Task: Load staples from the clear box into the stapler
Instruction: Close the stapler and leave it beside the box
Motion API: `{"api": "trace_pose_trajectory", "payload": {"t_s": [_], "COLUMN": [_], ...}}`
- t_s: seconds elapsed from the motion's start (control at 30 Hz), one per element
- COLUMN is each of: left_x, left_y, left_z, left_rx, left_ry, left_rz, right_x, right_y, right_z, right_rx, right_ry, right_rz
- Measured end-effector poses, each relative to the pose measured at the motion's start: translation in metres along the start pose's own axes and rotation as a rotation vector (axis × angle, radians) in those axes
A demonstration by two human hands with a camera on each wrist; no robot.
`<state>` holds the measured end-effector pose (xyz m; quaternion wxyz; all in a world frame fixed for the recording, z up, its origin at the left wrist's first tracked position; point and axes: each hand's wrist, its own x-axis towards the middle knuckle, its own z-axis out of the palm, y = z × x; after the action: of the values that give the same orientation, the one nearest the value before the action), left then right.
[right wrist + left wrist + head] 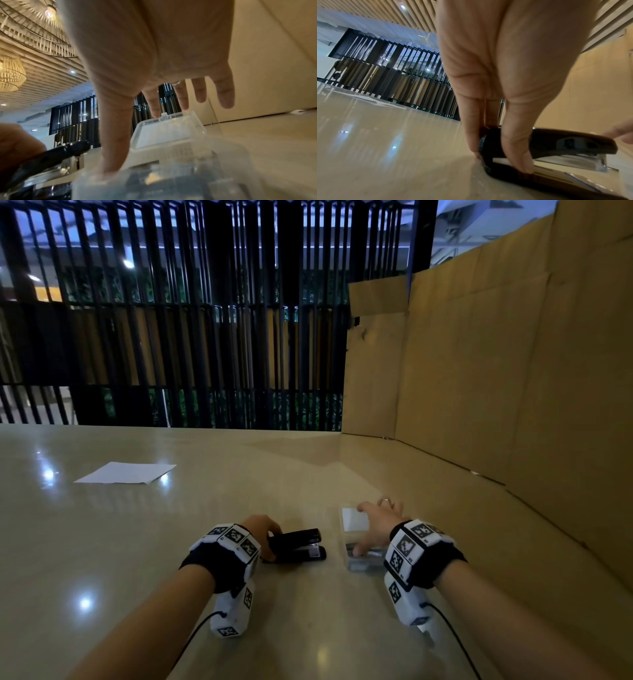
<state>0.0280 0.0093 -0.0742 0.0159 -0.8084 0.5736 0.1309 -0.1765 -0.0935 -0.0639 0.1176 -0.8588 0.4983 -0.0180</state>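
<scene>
The black stapler (298, 546) lies on the beige table, its top arm slightly raised over the metal magazine (570, 161). My left hand (263, 534) pinches its rear end between thumb and fingers (515, 152). To its right sits the clear plastic box (363, 556) with its lid (354, 520) folded back flat. My right hand (376, 525) hovers over it with fingers spread straight. The thumb (113, 148) touches the near compartment of the clear box (171, 175). The stapler (56, 155) shows at the left of the right wrist view.
A white sheet of paper (125, 473) lies at the far left of the glossy table (154, 542). A tall cardboard wall (496, 371) stands along the right side. A black slatted screen (205, 320) runs behind the far edge.
</scene>
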Motion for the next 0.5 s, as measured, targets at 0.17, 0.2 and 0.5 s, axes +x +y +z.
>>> {"api": "trace_pose_trajectory", "payload": {"t_s": [0.17, 0.2, 0.5], "left_x": [0.01, 0.011, 0.023], "left_y": [0.013, 0.015, 0.026], "left_z": [-0.001, -0.001, 0.0], "left_rx": [0.006, 0.009, 0.003], "left_ry": [0.0, 0.0, 0.007], "left_rz": [0.028, 0.033, 0.064], "right_x": [0.002, 0.002, -0.002], "right_y": [0.011, 0.013, 0.017], "right_z": [-0.002, -0.005, -0.004], "right_rx": [0.083, 0.088, -0.073], "right_ry": [-0.126, -0.164, -0.156], "right_rz": [-0.025, -0.043, -0.093]}}
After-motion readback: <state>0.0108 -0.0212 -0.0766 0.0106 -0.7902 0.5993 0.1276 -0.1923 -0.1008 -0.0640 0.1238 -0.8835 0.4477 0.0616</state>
